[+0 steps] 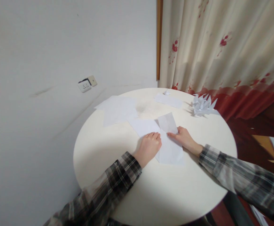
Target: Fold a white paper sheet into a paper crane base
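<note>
A white paper sheet (171, 152) lies at the middle of the round white table, its upper part (168, 122) raised or folded. My right hand (182, 137) grips the sheet's right edge, thumb on top and the other fingers mostly hidden beneath. My left hand (150, 144) rests with its fingers curled together on the sheet's left edge, where another white sheet (143, 126) lies alongside. Whether the left fingers pinch the paper or only press on it is hard to see.
More white sheets (120, 110) lie at the table's back left. A small folded paper piece (166, 92) stands by a flat sheet (168, 100) at the back. Several pointed folded paper shapes (202, 105) cluster at the back right. A wall and curtain border the table (99, 157).
</note>
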{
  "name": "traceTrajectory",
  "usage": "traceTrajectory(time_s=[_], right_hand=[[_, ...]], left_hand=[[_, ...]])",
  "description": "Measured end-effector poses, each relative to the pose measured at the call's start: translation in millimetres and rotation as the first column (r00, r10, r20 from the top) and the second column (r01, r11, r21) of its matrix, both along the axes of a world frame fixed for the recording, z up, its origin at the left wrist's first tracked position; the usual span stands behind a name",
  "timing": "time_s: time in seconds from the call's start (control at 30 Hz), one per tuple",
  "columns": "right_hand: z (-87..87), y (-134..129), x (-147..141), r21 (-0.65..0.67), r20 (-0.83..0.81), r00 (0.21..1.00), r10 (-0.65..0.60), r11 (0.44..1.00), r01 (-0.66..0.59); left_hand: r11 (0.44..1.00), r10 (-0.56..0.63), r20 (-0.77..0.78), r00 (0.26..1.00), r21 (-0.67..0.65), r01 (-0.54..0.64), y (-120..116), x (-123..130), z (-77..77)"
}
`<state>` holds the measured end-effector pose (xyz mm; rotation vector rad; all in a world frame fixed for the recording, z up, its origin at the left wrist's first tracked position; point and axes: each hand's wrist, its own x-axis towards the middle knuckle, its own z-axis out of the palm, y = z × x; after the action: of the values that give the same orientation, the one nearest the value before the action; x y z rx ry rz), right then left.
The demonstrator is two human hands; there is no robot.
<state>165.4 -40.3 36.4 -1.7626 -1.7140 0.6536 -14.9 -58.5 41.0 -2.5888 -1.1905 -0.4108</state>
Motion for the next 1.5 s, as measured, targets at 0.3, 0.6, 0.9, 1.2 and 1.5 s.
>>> traceTrajectory(time_s=[0.3,0.6,0.9,1.2,1.5], right_hand=[[1.0,0,-1,0.006,0.057,0.998,-0.013,1.000,0.012],[3.5,-4,0,-0.003,0.032,0.999,-0.011,1.000,0.011],[5.3,-4,2,-0.011,-0.016,0.999,0.034,0.999,-0.034],[10.1,6,-5,-0.112,0.031,0.999,-0.019,0.993,0.022],[4.9,2,-5,-0.056,-0.019,0.999,-0.038,0.998,0.037]], left_hand=[[1.000,-0.009,-0.032,0.999,-0.003,0.009,-1,1,3.3],[1.000,0.017,0.006,1.000,-0.021,-0.017,1,1,0.4],[1.000,-0.017,0.082,0.997,-0.007,0.018,3,-3,-6.0],[0.999,-0.016,0.010,1.000,-0.031,0.017,-1,1,-0.5],[0.999,-0.018,-0.098,0.995,-0.031,0.015,-2,3,2.9]])
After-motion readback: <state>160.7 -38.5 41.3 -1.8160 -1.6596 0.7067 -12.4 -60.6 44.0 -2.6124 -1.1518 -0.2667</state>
